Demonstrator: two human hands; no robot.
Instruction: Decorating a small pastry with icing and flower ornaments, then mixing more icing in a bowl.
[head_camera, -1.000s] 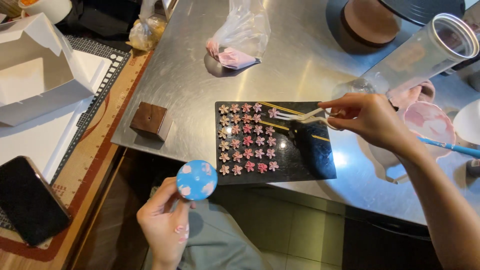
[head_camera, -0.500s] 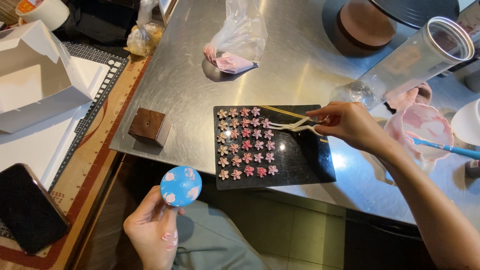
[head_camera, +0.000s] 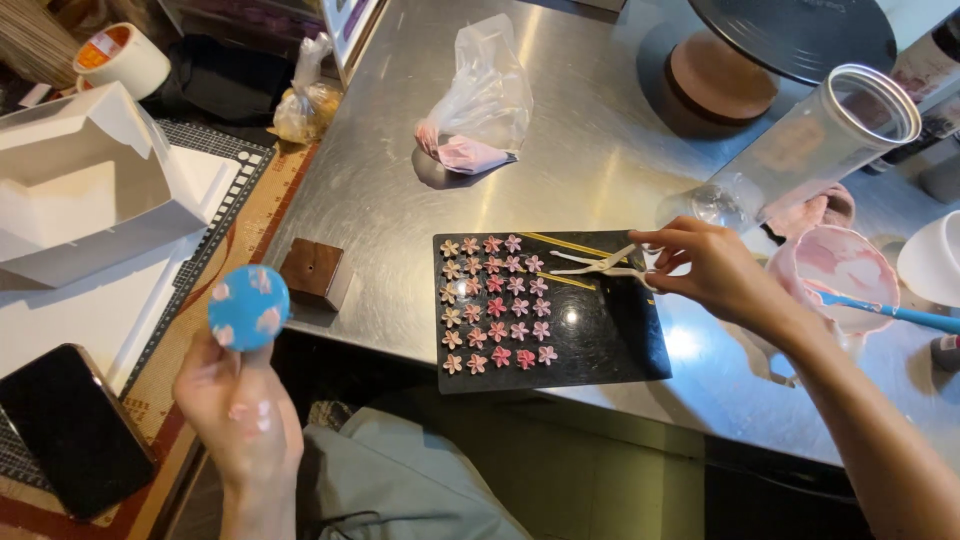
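We hold a blue ball (head_camera: 249, 307) in our left hand (head_camera: 238, 415), lifted off the table edge, the fingers pinching it from below; it is dotted with pale pink patches (blurred here, so we cannot tell their shape). Our right hand (head_camera: 712, 270) is over the right end of a black board (head_camera: 600, 340) and pinches a pair of white tweezers (head_camera: 598, 265), whose tips point left toward the flowers; whether the tips are pressed together we cannot tell.

The board lies on a steel table (head_camera: 380, 180), near its front edge. On its left half small sugar flowers (head_camera: 496, 302) sit in neat rows, paler ones at the left, pinker and redder ones lower right. A few thin yellow sticks (head_camera: 560, 245) lie slantwise on the board under the tweezers.

Just left of the board stands a small brown box (head_camera: 315, 270). Further back on the table lies a clear bag (head_camera: 480, 110) with something pink in it. A clear tube (head_camera: 815, 145) lies tilted behind our right hand, and beside that hand is a bowl (head_camera: 850, 265) smeared pink, with a blue-handled tool (head_camera: 880, 310) resting across it. A dark turntable (head_camera: 790, 35) stands at the back right.

To the left, a lower surface bears a white carton (head_camera: 90, 185) with its flaps open, a dark phone (head_camera: 70, 430) lying flat near our left hand, and a roll of tape (head_camera: 122, 60) at the far corner.
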